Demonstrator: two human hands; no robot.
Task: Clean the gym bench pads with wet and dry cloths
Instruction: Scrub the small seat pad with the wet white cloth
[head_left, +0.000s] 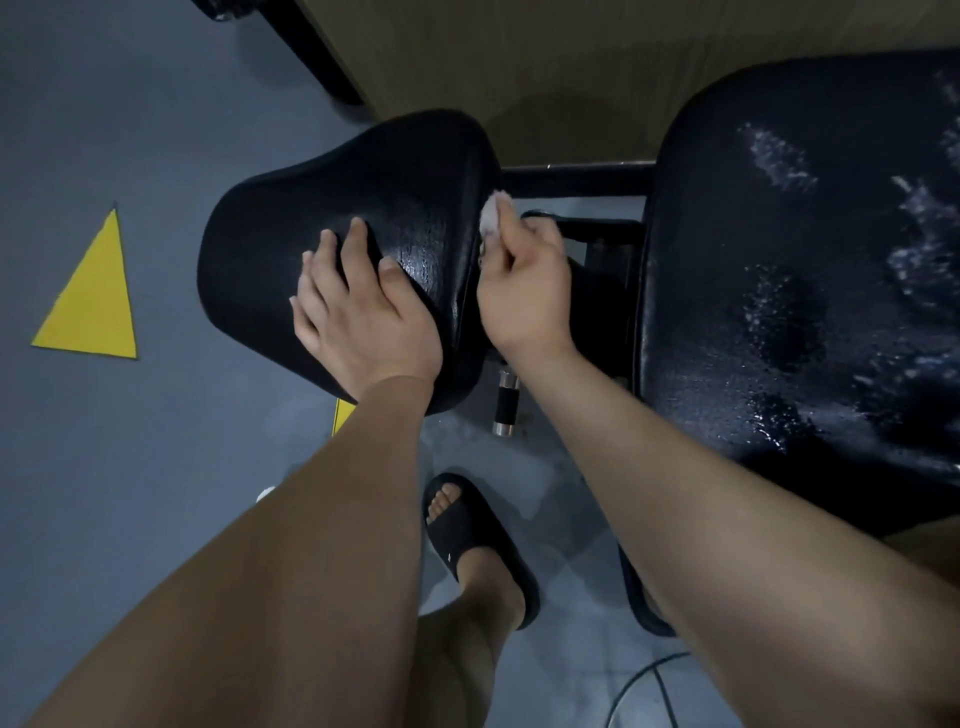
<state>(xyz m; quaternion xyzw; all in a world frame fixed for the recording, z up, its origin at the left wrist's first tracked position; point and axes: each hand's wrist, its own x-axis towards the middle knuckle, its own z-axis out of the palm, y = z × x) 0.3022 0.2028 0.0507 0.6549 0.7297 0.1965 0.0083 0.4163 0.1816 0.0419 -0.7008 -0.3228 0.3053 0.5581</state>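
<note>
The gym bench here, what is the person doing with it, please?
A person is cleaning the bench pads. The left hand rests flat on the small pad, and the right hand pinches a small white cloth against that pad's right edge. The large pad to the right carries wet, foamy streaks, so it looks not yet dried.

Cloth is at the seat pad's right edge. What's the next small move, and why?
Probably draw the cloth along that edge of the seat pad, toward you. The right hand pinches it on the edge's far half, and the left hand lies flat on the pad, seemingly steadying it.
</note>
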